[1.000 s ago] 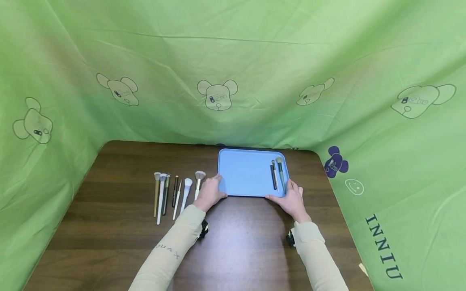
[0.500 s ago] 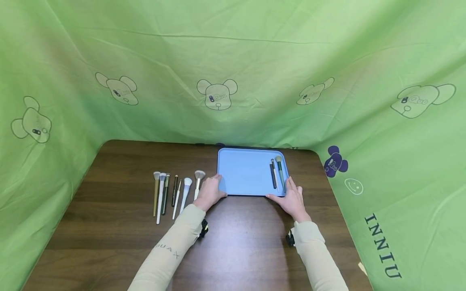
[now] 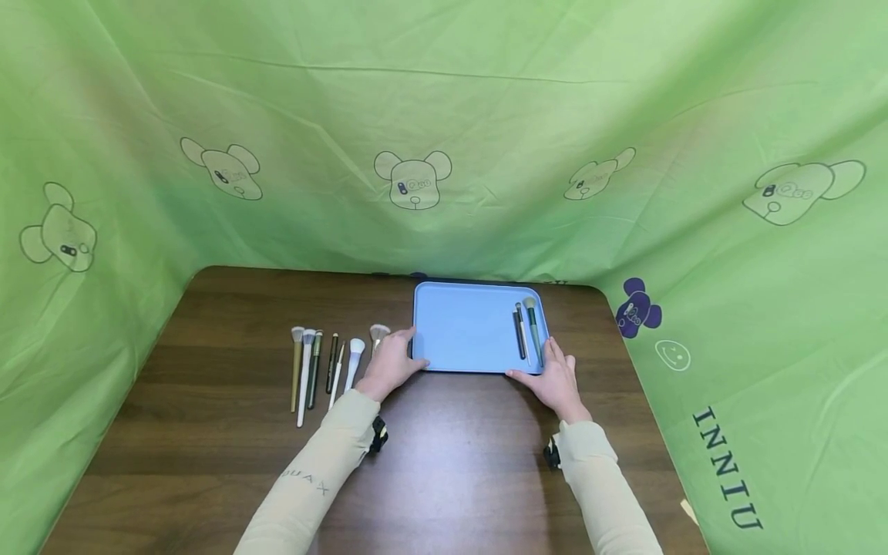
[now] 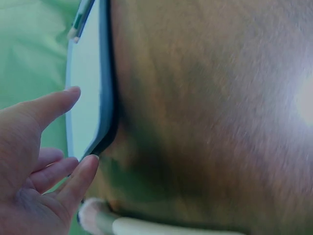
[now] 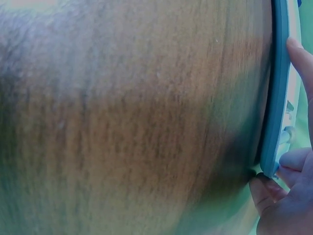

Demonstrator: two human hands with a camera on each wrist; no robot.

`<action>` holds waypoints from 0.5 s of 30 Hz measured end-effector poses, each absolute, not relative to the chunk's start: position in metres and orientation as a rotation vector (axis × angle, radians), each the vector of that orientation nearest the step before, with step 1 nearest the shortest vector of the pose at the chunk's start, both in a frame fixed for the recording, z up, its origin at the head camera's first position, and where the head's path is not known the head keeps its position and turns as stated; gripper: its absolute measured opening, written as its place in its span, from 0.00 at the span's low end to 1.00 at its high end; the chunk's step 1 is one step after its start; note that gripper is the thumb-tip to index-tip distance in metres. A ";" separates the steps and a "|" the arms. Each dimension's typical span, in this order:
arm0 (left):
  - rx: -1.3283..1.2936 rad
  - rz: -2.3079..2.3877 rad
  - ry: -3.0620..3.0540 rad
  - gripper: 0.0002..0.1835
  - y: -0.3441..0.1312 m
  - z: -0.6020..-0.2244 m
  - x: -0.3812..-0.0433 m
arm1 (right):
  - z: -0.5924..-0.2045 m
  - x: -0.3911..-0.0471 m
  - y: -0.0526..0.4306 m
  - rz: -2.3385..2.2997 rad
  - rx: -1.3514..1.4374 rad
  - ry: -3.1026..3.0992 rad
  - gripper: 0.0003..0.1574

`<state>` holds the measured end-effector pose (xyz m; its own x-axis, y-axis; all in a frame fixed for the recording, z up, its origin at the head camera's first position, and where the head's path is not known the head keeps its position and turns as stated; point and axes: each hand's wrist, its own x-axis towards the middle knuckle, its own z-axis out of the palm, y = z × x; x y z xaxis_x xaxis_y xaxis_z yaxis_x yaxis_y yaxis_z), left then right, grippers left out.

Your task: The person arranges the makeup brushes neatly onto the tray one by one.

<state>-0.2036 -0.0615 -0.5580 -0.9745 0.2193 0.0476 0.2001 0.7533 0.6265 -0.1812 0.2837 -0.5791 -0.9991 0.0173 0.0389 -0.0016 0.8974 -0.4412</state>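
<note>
A light blue tray (image 3: pixel 466 327) lies near the back edge of the table, with three makeup brushes along its right side, one with a green handle (image 3: pixel 533 330). My right hand (image 3: pixel 557 383) holds the tray's near right corner, thumb along the front rim and fingers along the right side. My left hand (image 3: pixel 391 362) is at the near left corner, spread, thumb over the front rim. In the left wrist view its fingers (image 4: pixel 88 169) stand at the tray corner without wrapping round it. Beneath the left hand, a fluffy white-handled brush (image 3: pixel 378 332) is partly covered.
Left of the tray several makeup brushes lie in a row on the dark wooden table (image 3: pixel 444 470), among them a brush with a gold handle (image 3: pixel 296 374) and a long white one (image 3: pixel 305 381). A green printed curtain (image 3: pixel 416 92) hangs close behind the table and at both sides.
My left hand has shifted left, loosening from the tray's corner and covering more of the nearest brushes. My right hand and the tray keep their places.
</note>
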 end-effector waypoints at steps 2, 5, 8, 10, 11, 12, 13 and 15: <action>0.330 1.046 2.933 0.41 -0.068 -0.554 -0.204 | -0.576 -0.181 0.283 0.704 -0.027 -3.031 0.77; 0.295 1.056 2.963 0.40 -0.078 -0.549 -0.204 | -0.573 -0.182 0.282 0.707 -0.046 -3.052 0.76; 0.228 1.094 2.970 0.39 -0.089 -0.546 -0.204 | -0.571 -0.182 0.282 0.708 -0.055 -3.062 0.75; 0.177 1.126 2.969 0.38 -0.097 -0.544 -0.203 | -0.571 -0.182 0.282 0.715 -0.063 -3.066 0.75; 0.146 1.143 2.963 0.38 -0.102 -0.543 -0.202 | -0.573 -0.182 0.283 0.717 -0.054 -3.055 0.76; 0.127 1.158 2.966 0.38 -0.106 -0.542 -0.201 | -0.576 -0.182 0.284 0.726 -0.044 -3.042 0.77; 0.106 1.165 2.971 0.38 -0.111 -0.541 -0.201 | -0.578 -0.182 0.285 0.736 -0.037 -3.033 0.78; 0.072 1.165 2.991 0.37 -0.121 -0.539 -0.199 | -0.583 -0.183 0.287 0.749 -0.019 -3.011 0.79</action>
